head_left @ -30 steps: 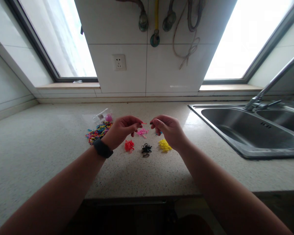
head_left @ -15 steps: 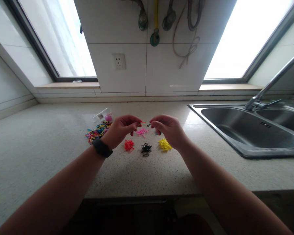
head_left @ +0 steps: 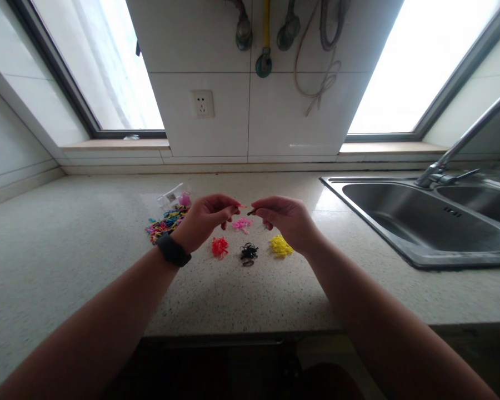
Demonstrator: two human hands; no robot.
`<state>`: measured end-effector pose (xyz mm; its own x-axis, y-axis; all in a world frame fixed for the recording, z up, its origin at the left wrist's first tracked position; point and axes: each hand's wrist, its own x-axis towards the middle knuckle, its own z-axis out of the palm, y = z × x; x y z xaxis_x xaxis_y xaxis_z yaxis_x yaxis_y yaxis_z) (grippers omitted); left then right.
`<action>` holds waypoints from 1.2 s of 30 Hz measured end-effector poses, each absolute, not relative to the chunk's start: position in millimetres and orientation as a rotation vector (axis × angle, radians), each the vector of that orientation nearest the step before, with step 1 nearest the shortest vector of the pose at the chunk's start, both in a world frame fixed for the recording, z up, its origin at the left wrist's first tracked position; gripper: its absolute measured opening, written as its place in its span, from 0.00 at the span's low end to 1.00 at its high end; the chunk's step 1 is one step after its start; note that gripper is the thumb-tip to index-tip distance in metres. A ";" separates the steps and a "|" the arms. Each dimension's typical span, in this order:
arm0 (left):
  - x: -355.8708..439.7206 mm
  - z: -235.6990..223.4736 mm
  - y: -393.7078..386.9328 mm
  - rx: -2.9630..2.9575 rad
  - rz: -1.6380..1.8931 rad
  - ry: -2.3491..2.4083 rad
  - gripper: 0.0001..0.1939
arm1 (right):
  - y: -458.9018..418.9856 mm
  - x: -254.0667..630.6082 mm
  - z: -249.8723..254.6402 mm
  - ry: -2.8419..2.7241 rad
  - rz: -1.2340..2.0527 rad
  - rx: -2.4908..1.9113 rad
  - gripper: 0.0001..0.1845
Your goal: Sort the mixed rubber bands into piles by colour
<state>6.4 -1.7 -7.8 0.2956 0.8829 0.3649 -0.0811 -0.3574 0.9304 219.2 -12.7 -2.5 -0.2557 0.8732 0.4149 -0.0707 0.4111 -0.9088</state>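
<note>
Above the counter, my left hand (head_left: 210,216) pinches a small red rubber band (head_left: 242,206) between thumb and forefinger. Facing it, my right hand (head_left: 287,219) is closed in a pinch on a black rubber band (head_left: 251,211). A narrow gap separates the two bands. Beneath the hands lie sorted piles of bands: pink (head_left: 242,224), red (head_left: 219,247), black (head_left: 249,251) and yellow (head_left: 280,246). A mixed multicoloured pile (head_left: 164,225) sits beside my left wrist, partly covered by it. Something small under my right fingers is mostly hidden.
A clear plastic bag (head_left: 170,195) with a pink item (head_left: 184,199) lies behind the mixed pile. To the right is a steel sink (head_left: 383,244) with a faucet (head_left: 454,147). The counter (head_left: 216,305) ends at a front edge near me; a tiled wall with a socket (head_left: 202,104) stands behind.
My right fingers have shifted slightly, and the black band between them now looks narrower and turned. My left hand has hardly moved.
</note>
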 end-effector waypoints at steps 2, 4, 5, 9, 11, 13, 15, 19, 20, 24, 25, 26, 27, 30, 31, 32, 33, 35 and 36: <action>6.2 -8.3 -1.3 1.580 1.243 0.753 0.07 | -12.8 219.7 -2.0 -1.573 1.056 -0.727 0.08; 6.0 -8.5 -1.1 1.575 1.246 0.758 0.07 | -13.0 220.1 -1.3 -1.585 1.038 -0.727 0.08; 6.0 -8.4 -1.2 1.574 1.246 0.762 0.07 | -13.2 220.4 -1.0 -1.593 1.031 -0.728 0.07; 6.0 -7.3 -1.7 1.576 1.248 0.766 0.07 | -14.4 221.3 -0.7 -1.622 1.022 -0.739 0.07; 6.0 -6.9 -2.0 1.575 1.251 0.758 0.07 | -15.1 221.6 -0.9 -1.630 1.017 -0.749 0.07; 6.0 -6.7 -2.3 1.575 1.251 0.752 0.07 | -15.7 221.9 -1.1 -1.636 1.013 -0.759 0.07; 5.9 -6.8 -2.4 1.577 1.251 0.747 0.06 | -15.9 222.0 -1.2 -1.637 1.012 -0.758 0.07; 5.9 -6.9 -2.4 1.582 1.253 0.750 0.07 | -15.6 222.1 -1.3 -1.649 1.018 -0.725 0.07; 5.9 -6.9 -2.3 1.583 1.252 0.755 0.07 | -15.4 222.1 -1.4 -1.654 1.015 -0.722 0.07; 6.0 -7.2 -1.9 1.584 1.254 0.759 0.07 | -14.5 222.7 -2.2 -1.673 1.000 -0.715 0.07; 5.8 -7.4 -1.7 1.585 1.258 0.755 0.07 | -14.3 223.1 -2.6 -1.682 0.991 -0.714 0.07; 5.7 -7.7 -1.5 1.586 1.261 0.752 0.07 | -14.2 223.5 -3.0 -1.691 0.980 -0.713 0.07; 5.5 -7.9 -1.2 1.587 1.263 0.748 0.07 | -14.1 223.9 -3.5 -1.700 0.968 -0.713 0.07; 4.9 -8.3 -0.8 1.584 1.259 0.736 0.06 | -13.9 225.1 -5.0 -1.709 0.946 -0.697 0.07; 4.8 -8.2 -0.8 1.582 1.258 0.735 0.06 | -13.8 225.4 -5.3 -1.709 0.944 -0.691 0.08; 4.8 -8.1 -0.9 1.580 1.259 0.738 0.06 | -13.7 225.6 -5.6 -1.710 0.940 -0.689 0.08; 5.0 -7.9 -1.1 1.579 1.261 0.743 0.07 | -13.5 225.7 -5.9 -1.711 0.935 -0.690 0.08; 5.3 -7.7 -1.3 1.578 1.264 0.756 0.07 | -12.9 225.8 -6.2 -1.718 0.924 -0.703 0.08; 5.4 -7.6 -1.4 1.577 1.265 0.761 0.07 | -12.7 225.8 -6.3 -1.723 0.918 -0.709 0.08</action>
<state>5.4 -1.4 -7.6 0.2735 0.8868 0.3725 -0.0870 -0.3628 0.9278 225.8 -12.7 -6.3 -0.3119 0.8072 0.5011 0.0342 0.5366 -0.8431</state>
